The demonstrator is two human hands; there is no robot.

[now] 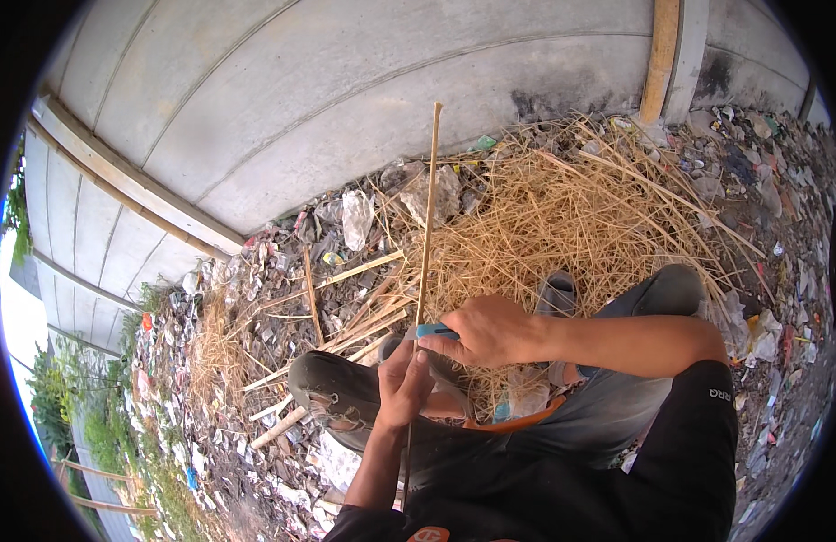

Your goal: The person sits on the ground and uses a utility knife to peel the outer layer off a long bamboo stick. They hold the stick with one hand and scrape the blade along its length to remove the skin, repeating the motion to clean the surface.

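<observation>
My left hand (402, 386) is closed round a long, thin bamboo strip (429, 212). The strip stands nearly upright in front of me, its top end in front of the wall and its lower end running down past my left knee toward my body. In my right hand (492, 331) is a blue-handled knife (433, 331), gripped with the fingers wrapped round it. Its front end meets the strip just above my left fingers. The blade itself is too small to make out clearly.
A heap of thin bamboo shavings (535, 212) lies beyond my knees. Several split bamboo strips (359, 269) lie left of it. A stone lump (431, 194) sits near the concrete wall (345, 99). Scattered plastic litter covers the ground, and a bamboo post (662, 63) leans at the wall.
</observation>
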